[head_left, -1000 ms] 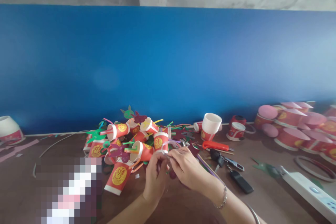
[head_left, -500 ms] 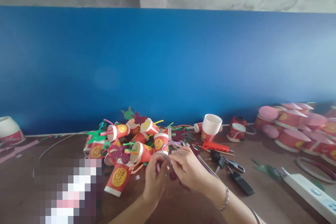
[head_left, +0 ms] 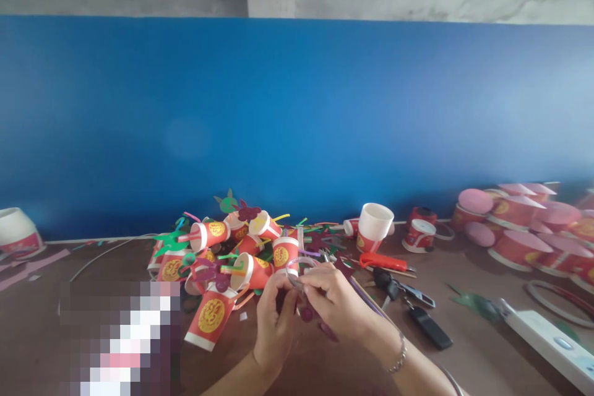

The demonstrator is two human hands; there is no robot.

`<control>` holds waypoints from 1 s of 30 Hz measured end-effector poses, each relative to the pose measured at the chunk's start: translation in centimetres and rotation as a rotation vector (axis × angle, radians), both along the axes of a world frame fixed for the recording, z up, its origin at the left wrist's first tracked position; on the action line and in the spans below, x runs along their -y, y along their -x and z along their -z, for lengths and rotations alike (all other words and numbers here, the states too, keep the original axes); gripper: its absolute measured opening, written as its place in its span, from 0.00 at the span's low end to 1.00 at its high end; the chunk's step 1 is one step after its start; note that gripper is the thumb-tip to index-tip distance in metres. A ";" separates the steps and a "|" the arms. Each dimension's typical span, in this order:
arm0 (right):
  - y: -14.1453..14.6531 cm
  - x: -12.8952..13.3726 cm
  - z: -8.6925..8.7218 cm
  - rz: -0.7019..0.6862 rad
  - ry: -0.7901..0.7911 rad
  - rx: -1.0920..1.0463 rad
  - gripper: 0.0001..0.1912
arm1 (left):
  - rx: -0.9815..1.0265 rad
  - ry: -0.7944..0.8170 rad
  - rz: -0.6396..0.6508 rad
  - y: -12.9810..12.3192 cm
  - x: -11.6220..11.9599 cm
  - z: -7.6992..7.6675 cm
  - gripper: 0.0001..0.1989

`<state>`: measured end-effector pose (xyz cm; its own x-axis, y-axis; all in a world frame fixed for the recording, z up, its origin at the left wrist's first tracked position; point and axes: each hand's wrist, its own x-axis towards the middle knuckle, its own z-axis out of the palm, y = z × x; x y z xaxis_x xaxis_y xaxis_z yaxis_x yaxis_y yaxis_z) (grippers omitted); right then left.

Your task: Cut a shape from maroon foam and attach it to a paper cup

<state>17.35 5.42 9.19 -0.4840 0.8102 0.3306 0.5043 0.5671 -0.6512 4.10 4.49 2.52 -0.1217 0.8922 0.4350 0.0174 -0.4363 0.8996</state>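
My left hand [head_left: 277, 317] is closed, its thumb and forefinger pinched together near my right fingertips. My right hand [head_left: 335, 298] is also closed, pinching a thin purplish strip [head_left: 288, 270] that curls up in a loop between the hands. Both hands seem to meet on this strip; their fingers hide most of it. Just beneath my right hand is a dark purple cut-out piece [head_left: 328, 330], partly covered. Left of my hands lies a heap of red paper cups, among them a toppled cup [head_left: 211, 315] and an upright cup [head_left: 285, 253] right behind my fingers.
A stack of white cups [head_left: 375, 220], an orange cutter [head_left: 383, 261], keys with a black fob [head_left: 429, 327] and a white power strip [head_left: 542, 334] lie to the right. Red-and-pink cup pieces [head_left: 517, 213] fill the far right. A blue partition [head_left: 297, 117] stands behind the table.
My right fingers have shifted slightly at the strip, and its loop sits a little lower. The whole view has dipped slightly; the things on the table have stayed put.
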 end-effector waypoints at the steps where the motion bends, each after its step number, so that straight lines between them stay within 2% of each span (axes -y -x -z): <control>1: 0.0 0.0 0.0 -0.012 0.070 -0.045 0.17 | 0.003 0.001 -0.001 0.0 0.1 0.0 0.10; 4: -0.2 -0.3 0.1 -0.004 0.301 -0.168 0.16 | 0.032 -0.011 0.016 0.1 0.2 0.3 0.11; 6: -0.8 -0.8 0.2 0.066 0.367 -0.190 0.14 | 0.093 -0.002 0.037 0.1 0.1 0.6 0.10; 9: -2.2 -2.0 0.4 0.193 0.203 -0.150 0.15 | 0.175 0.046 0.060 0.1 -0.4 1.0 0.09; 13: -4.0 -3.8 1.5 0.431 -0.200 0.137 0.14 | 0.171 0.096 0.066 0.1 -0.9 1.5 0.10; 15: -4.7 -4.6 2.4 0.512 -0.239 0.308 0.14 | 0.151 0.107 0.056 0.2 -1.0 1.6 0.10; 18: -5.5 -5.2 3.8 0.604 -0.215 0.487 0.14 | 0.129 0.109 0.014 0.3 -1.0 1.6 0.11; 21: -5.4 -5.4 4.6 0.670 -0.290 0.466 0.15 | 0.126 0.112 -0.007 0.3 -1.0 1.5 0.12; 23: -4.7 -5.5 4.5 0.671 -0.360 0.369 0.15 | 0.130 0.132 0.012 0.1 -1.1 1.6 0.13; 25: -3.4 -5.9 4.1 0.606 -0.379 0.277 0.13 | 0.139 0.152 0.009 0.0 -1.2 1.7 0.13; 28: -1.0 -7.3 3.5 0.399 -0.271 0.226 0.12 | 0.168 0.174 -0.001 -0.1 -1.3 1.9 0.14; 30: 0.6 -8.6 3.4 0.383 -0.161 0.207 0.15 | 0.190 0.186 0.019 -0.2 -1.4 1.9 0.14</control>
